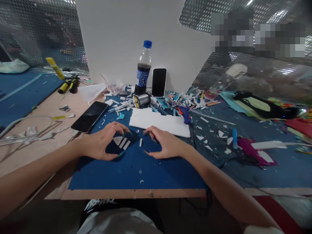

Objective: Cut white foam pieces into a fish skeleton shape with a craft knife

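My left hand is open over the blue mat, thumb and fingers apart. Between its fingertips lie small white foam pieces: a pointed one and two narrow strips, one of them nearest the middle. Another short white strip lies alone between the hands. My right hand is open too, its fingers curved and parted from the thumb, with nothing visible in them. Beyond it lies a larger white foam sheet, with a blue hot glue gun at its right end.
A black phone lies at the left. Behind stand a cola bottle, a white-edged device and a wire spool among foam scraps. Black-yellow pliers lie far left. At right are a magenta packet and a cable.
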Demonstrator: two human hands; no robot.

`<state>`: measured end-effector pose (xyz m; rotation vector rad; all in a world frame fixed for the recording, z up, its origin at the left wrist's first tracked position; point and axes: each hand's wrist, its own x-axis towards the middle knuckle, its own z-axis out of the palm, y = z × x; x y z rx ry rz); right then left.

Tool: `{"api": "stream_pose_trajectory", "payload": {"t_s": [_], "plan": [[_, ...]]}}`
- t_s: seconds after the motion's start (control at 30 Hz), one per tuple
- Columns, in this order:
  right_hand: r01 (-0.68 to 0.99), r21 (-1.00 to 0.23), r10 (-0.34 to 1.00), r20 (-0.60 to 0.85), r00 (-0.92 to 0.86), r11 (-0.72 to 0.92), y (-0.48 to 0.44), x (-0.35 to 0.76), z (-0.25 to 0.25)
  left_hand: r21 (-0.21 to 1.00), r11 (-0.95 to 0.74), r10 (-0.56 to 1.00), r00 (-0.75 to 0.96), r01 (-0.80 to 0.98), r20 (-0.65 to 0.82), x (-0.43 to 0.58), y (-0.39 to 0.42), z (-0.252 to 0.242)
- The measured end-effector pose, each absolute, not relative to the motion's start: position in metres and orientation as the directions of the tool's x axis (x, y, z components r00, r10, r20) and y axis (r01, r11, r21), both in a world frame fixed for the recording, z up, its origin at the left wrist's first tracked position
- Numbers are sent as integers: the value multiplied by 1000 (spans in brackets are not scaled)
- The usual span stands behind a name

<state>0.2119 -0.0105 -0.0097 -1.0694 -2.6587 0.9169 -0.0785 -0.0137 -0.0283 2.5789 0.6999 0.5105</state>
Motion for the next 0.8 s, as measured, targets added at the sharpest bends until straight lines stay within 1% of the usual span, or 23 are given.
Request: {"api": "stream_pose_trajectory", "payload": {"t_s": [0.07, 0.2, 0.33, 0.4, 0.5, 0.67, 0.8], "plan": [[568, -645, 688, -89, -720, 511, -13, 214, -11, 508, -767, 552, 806, 392, 212, -80, -11, -34], [508, -782, 758, -70, -648, 362, -19, 212, -13, 517, -746, 570, 805, 420, 168, -81, -7, -42], [368, -902, 844, -10, -536, 224, -27, 203, -18, 557, -714, 597, 785, 425, 166, -76, -9, -44], [302, -942, 865, -26, -502, 147, -30, 201, -20, 582, -702, 599, 782, 410, 171, -72, -10, -44], [238, -969, 871, -57, -488, 70, -32, 199, -22, 585, -712, 587, 786, 388, 193, -69, -11, -43], [192, -979, 882, -29, -471, 70, -32, 199, -21, 523, -755, 569, 793, 397, 219, -66, -10, -44], [167, -984, 896, -17, -444, 64, -32, 197, -23, 492, -776, 569, 776, 396, 273, -64, -11, -46]]}}
